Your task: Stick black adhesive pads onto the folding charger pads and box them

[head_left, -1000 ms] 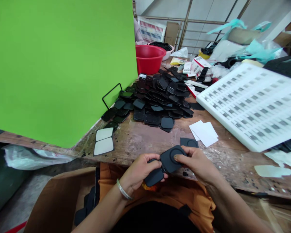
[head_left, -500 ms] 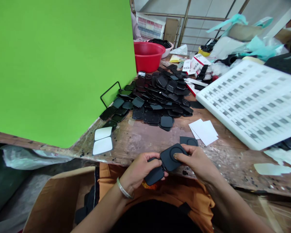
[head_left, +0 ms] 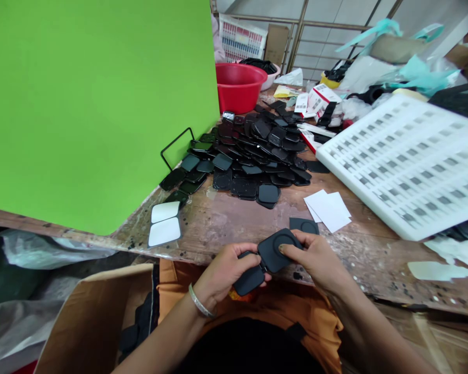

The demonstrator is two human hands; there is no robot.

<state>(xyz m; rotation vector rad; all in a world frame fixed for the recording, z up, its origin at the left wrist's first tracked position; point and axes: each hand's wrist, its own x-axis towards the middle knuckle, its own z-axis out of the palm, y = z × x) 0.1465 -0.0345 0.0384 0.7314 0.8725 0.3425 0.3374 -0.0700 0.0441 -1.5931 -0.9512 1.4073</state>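
Observation:
Just over the table's front edge, I hold a hinged black two-panel piece (head_left: 275,254) that looks like a folding charging pad. My left hand (head_left: 234,270) is closed around its lower-left panel, thumb on top. My right hand (head_left: 315,254) pinches the other panel, its thumb resting by the raised ring. Right behind that hand lies a flat black square sheet (head_left: 304,226) with a ring mark. White square cards (head_left: 329,210) overlap beside it. To the left, a dark backing sheet with two white rounded squares (head_left: 165,224) lies at the table edge.
A large heap of black square pads (head_left: 253,150) fills the table's middle. Behind it stands a red basin (head_left: 239,91). A bright green board (head_left: 97,114) rises at left, and a white slotted foam tray (head_left: 405,161) leans at right. Below left is an open cardboard box (head_left: 89,322).
The view has shifted very slightly. Both hands keep the same hold on the black two-panel piece, with almost no visible movement.

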